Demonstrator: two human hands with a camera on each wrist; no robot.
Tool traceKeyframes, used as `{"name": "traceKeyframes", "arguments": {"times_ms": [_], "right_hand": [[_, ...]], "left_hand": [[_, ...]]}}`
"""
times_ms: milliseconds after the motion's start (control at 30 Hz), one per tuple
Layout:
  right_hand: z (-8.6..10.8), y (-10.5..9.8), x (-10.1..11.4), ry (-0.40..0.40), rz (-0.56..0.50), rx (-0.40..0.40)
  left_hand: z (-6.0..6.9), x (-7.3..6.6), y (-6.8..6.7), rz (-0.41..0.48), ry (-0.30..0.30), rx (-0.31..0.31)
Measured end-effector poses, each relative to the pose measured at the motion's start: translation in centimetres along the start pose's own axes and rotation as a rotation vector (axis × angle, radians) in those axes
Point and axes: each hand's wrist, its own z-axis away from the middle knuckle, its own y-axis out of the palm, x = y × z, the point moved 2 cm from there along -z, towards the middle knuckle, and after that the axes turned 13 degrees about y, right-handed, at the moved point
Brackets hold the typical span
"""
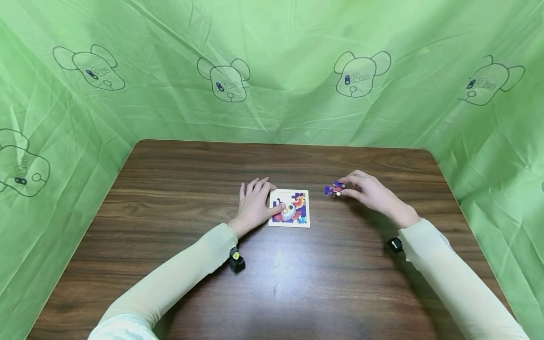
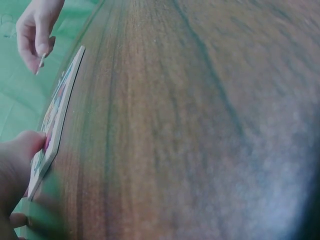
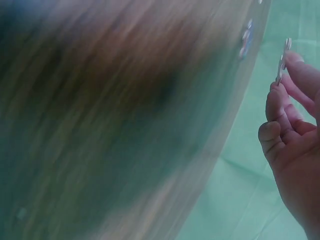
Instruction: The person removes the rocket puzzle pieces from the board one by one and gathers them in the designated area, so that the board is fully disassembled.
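Note:
A square puzzle board [image 1: 301, 224] with a white frame lies on the table, its colourful picture partly filled, with purple areas showing. My left hand [image 1: 253, 208] rests at its left side, fingers spread on the table and the thumb on the picture; the left wrist view shows that thumb [image 2: 31, 143] at the board's edge [image 2: 64, 110]. To the right of the board, my right hand [image 1: 370, 191] pinches a purple puzzle piece [image 1: 338, 184] between thumb and fingers, beside or over other purple pieces [image 1: 329, 191]. In the right wrist view the pinched piece [image 3: 281, 67] appears edge-on.
The brown wooden table [image 1: 191, 165] extends around the board on all sides. Green cloth [image 1: 280, 113] with drawn bear-like heads hangs behind it and at both sides. A dark device sits at each wrist.

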Motion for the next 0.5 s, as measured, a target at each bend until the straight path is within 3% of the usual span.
{"name": "traceKeyframes", "arguments": {"times_ms": [200,500], "right_hand": [[0.7,-0.4,-1.8,0.035,0.025,-0.001],[0.6,-0.3,-3.1,0.064,0.057,0.081]], "left_hand": [[0.1,-0.1,0.0,-0.003,0.009,-0.016],[0.1,-0.3,-0.3,-0.014,0.011,-0.012]]}}
